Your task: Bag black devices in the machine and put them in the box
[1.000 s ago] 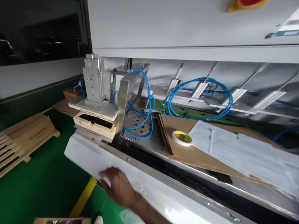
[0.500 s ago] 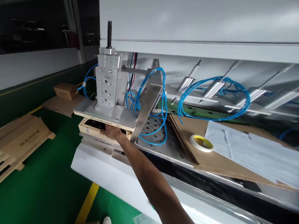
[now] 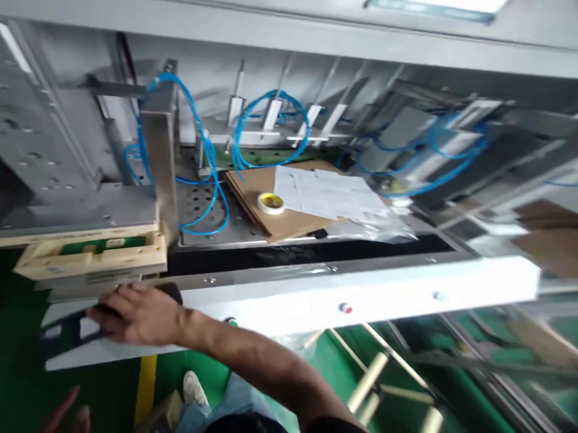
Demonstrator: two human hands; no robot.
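Observation:
My right hand [image 3: 138, 314] is closed on a flat black part [image 3: 75, 324], held low in front of the machine's white front ledge [image 3: 372, 293]. Just above it sits the cream fixture block [image 3: 37, 264] under the metal press head [image 3: 73, 213]; green shows in the block's recess. My left hand [image 3: 57, 430] is at the bottom left, blurred, fingers apart, holding nothing that I can see.
Blue air hoses [image 3: 268, 123] loop over the perforated steel bed [image 3: 200, 212]. Brown cardboard [image 3: 279, 220] carries a yellow tape roll [image 3: 270, 202] and papers [image 3: 326, 191]. The floor below is green with a yellow line [image 3: 145, 388]. A roller frame [image 3: 377, 374] stands lower right.
My right hand has come out of the fixture and down to the ledge with the black part in it. The view has swung right and down; my left hand now shows its fingers apart.

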